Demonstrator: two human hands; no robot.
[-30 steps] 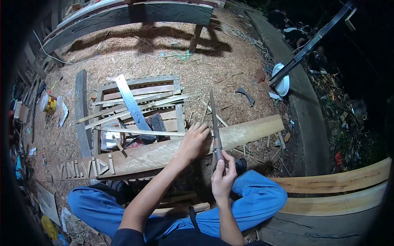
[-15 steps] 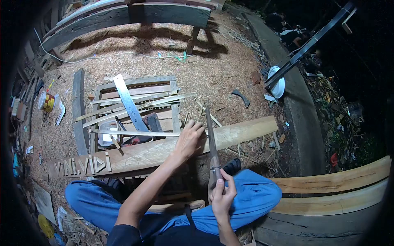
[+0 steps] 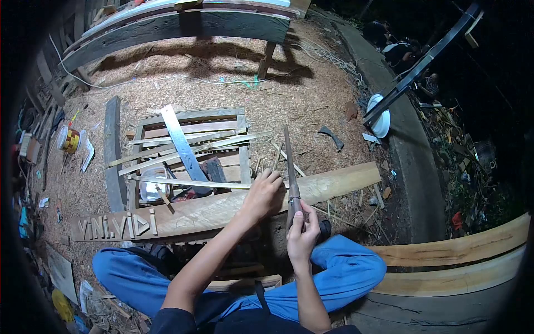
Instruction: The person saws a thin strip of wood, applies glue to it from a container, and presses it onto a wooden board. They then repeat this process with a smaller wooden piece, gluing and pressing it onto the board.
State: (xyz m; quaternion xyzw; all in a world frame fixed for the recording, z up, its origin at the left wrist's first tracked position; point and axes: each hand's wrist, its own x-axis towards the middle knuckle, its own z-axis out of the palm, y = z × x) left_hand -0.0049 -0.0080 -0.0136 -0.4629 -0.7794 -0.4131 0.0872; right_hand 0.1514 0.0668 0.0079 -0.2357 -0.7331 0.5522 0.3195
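Observation:
A wooden board lies across in front of my lap. Raised wooden letters on its left end read "VINI.VIDI". My left hand rests at the board's upper middle, fingers curled; what they hold, if anything, is hidden. My right hand grips the handle end of a long, narrow brown tool, seen nearly edge-on, so its exact kind does not show. The tool points away from me, crossing over the board just right of my left hand.
Beyond the board, a slatted wooden frame carries thin wood strips, a metal ruler or saw-like blade and a plastic tub. Planks lie at right. Shavings cover the ground. Other people are at upper right.
My right hand and the tool have moved forward, away from my lap. My left hand stays by the board with fingers curled. The view has shifted slightly.

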